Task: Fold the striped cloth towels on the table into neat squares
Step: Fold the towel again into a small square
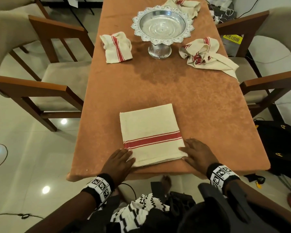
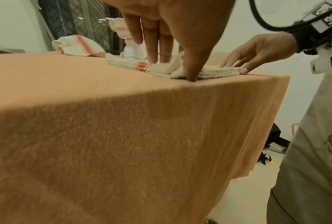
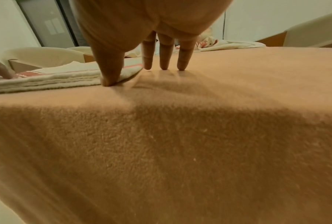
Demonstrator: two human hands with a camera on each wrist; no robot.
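A: Where's the towel [image 1: 150,132]?
B: Folded at the table's [image 1: 208,105] 6 o'clock edge.
A: Hands?
B: Left hand [image 1: 119,163] and right hand [image 1: 197,153] rest flat-fingered at its near corners, gripping nothing; bare tablecloth toward 12.

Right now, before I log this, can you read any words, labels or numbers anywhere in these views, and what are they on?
"ATHLEISURE", roughly, in dark print on a yellow item on the floor beyond the right-hand chair; small, so the reading is uncertain.
"A", a yellow letter showing twice on the black bag on the floor to the right of the table.
The wristbands carry square coded markers only, no readable words.
The embossing inside the silver bowl is too faint to read.
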